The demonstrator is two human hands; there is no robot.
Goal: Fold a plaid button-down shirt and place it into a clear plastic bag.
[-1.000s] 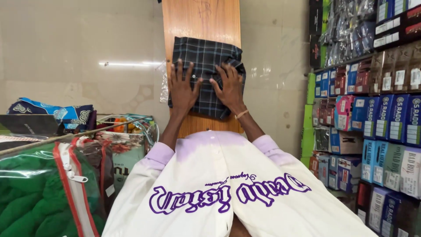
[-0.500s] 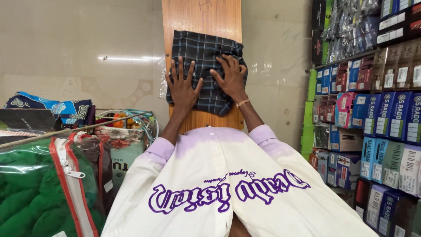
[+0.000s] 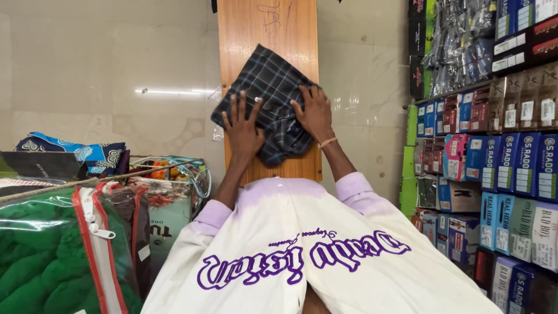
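A folded dark plaid cloth (image 3: 270, 81) lies on a narrow wooden board (image 3: 267, 23), turned so one corner points up. My left hand (image 3: 243, 125) presses flat on its lower left part, fingers spread. My right hand (image 3: 314, 113), with a thin band at the wrist, rests flat on its right edge, fingers apart. A white garment with purple script lettering (image 3: 302, 256) and lilac cuffs covers both forearms and fills the foreground.
Shelves of boxed goods (image 3: 511, 163) line the right side, with hanging packets above. On the left stand a green bundle in a clear zip cover (image 3: 52, 250), a blue patterned cloth (image 3: 75, 152) and a wire basket (image 3: 174, 168). A pale tiled wall stands behind.
The plaid cloth has turned from square-on to a tilted, corner-up position under both hands. My left hand has slid lower and my right hand has moved to the cloth's right edge.
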